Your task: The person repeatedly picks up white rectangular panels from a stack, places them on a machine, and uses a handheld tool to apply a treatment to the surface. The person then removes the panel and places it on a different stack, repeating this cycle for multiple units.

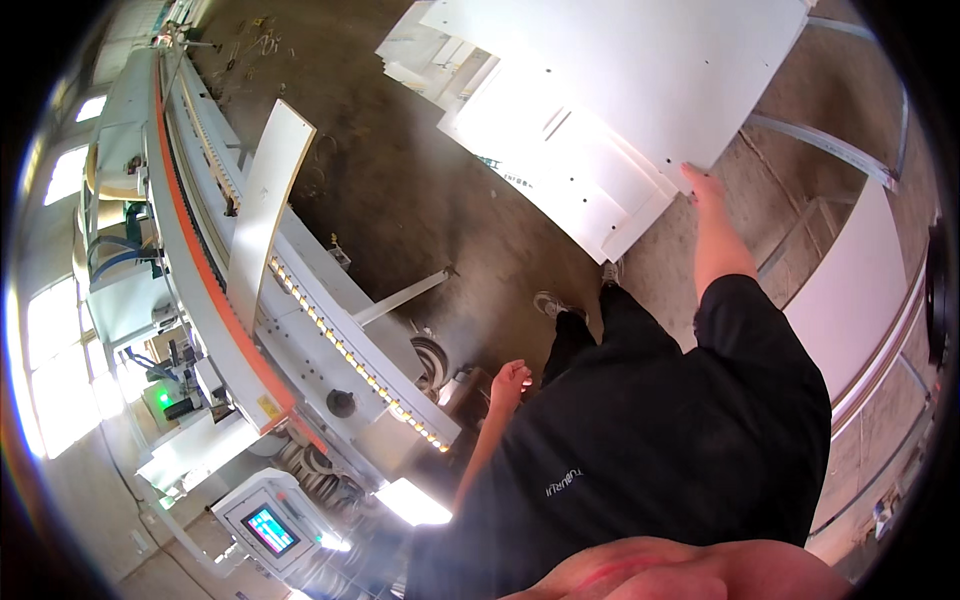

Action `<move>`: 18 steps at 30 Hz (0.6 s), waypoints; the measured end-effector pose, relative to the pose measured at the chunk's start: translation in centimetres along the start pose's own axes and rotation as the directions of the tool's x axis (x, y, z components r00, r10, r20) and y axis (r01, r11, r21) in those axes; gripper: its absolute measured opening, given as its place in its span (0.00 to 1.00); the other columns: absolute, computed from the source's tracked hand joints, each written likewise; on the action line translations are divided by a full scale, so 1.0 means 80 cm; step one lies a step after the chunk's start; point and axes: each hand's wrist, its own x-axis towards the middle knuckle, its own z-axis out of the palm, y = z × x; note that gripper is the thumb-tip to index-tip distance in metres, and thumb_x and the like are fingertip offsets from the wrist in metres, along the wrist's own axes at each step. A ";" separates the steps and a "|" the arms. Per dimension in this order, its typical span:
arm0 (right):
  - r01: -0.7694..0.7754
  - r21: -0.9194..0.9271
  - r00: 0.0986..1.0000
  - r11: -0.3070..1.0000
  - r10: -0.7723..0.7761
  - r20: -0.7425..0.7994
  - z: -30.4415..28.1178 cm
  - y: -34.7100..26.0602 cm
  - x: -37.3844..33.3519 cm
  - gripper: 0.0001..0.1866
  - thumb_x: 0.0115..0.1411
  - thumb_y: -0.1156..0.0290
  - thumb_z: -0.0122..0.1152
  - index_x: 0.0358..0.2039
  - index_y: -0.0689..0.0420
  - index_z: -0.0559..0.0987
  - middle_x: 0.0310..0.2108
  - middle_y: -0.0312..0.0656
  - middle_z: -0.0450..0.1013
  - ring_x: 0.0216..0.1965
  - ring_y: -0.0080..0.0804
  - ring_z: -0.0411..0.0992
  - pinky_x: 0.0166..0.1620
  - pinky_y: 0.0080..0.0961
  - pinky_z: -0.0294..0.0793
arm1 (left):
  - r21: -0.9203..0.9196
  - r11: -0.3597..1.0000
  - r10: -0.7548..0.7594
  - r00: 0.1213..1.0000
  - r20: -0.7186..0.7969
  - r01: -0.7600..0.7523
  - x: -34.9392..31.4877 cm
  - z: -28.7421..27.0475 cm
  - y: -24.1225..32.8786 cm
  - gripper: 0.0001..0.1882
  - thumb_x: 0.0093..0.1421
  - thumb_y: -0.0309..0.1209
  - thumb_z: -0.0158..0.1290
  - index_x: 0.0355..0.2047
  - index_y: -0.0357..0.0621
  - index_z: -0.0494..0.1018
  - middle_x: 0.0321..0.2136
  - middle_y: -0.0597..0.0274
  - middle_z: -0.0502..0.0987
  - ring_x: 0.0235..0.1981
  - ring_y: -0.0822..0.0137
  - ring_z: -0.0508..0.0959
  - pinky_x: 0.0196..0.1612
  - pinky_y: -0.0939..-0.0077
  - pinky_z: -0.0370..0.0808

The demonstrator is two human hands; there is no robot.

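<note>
My right hand [704,186] reaches out to the near edge of a large white panel [640,80] and grips it near its corner. Small dark holes dot this panel, which lies on top of a stack of white boards [570,170]. Down by my waist, my left hand [512,379] hangs with its fingers curled in, and nothing shows in them. It is nearest to the end of a long machine bed with a row of yellow rollers [345,352].
A long white board [268,200] lies across the machine, which has an orange strip [205,265]. A control box with a lit screen [270,528] stands at the lower left. A support arm [405,297] juts out over the floor. Metal frames [825,150] and a pale panel [850,290] are at right.
</note>
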 end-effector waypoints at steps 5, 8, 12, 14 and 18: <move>0.039 0.185 0.999 0.982 -0.042 0.010 -0.013 0.040 0.023 0.43 0.50 0.39 0.75 0.59 0.55 0.77 0.52 0.43 0.76 0.51 0.37 0.74 0.45 0.43 0.80 | 0.007 0.998 -0.055 0.998 -0.037 0.056 -0.024 -0.005 -0.028 0.21 0.68 0.35 0.55 0.57 0.37 0.73 0.38 0.62 0.83 0.34 0.73 0.82 0.36 0.79 0.77; 0.051 0.121 0.995 0.991 -0.061 0.078 -0.027 0.046 0.016 0.42 0.54 0.37 0.71 0.60 0.55 0.76 0.51 0.43 0.77 0.49 0.36 0.75 0.43 0.39 0.82 | 0.150 0.985 -0.092 0.996 0.005 0.090 -0.036 -0.008 -0.043 0.21 0.68 0.35 0.55 0.57 0.37 0.73 0.39 0.61 0.84 0.34 0.72 0.83 0.35 0.78 0.77; 0.135 0.077 0.964 0.988 -0.149 0.221 -0.020 0.084 -0.021 0.40 0.59 0.37 0.66 0.59 0.57 0.76 0.47 0.42 0.78 0.42 0.33 0.77 0.36 0.32 0.82 | 0.323 0.946 -0.027 0.996 0.089 -0.003 -0.022 0.008 -0.022 0.20 0.68 0.36 0.55 0.57 0.38 0.73 0.38 0.60 0.83 0.34 0.71 0.82 0.33 0.78 0.77; 0.188 0.125 0.958 0.974 -0.210 0.196 -0.004 0.115 -0.055 0.37 0.60 0.39 0.66 0.55 0.58 0.78 0.42 0.42 0.79 0.35 0.31 0.77 0.33 0.29 0.81 | 0.135 0.990 -0.048 0.986 0.158 0.027 0.002 0.018 0.008 0.18 0.69 0.35 0.54 0.55 0.39 0.74 0.36 0.62 0.82 0.32 0.72 0.81 0.31 0.79 0.75; 0.151 0.164 0.936 0.975 -0.194 0.293 0.021 0.152 -0.146 0.30 0.62 0.43 0.66 0.48 0.60 0.80 0.33 0.40 0.79 0.28 0.28 0.76 0.28 0.29 0.77 | -0.128 0.990 -0.023 0.965 0.260 0.058 0.088 0.075 0.116 0.10 0.70 0.34 0.52 0.47 0.43 0.74 0.31 0.68 0.77 0.27 0.76 0.74 0.30 0.80 0.71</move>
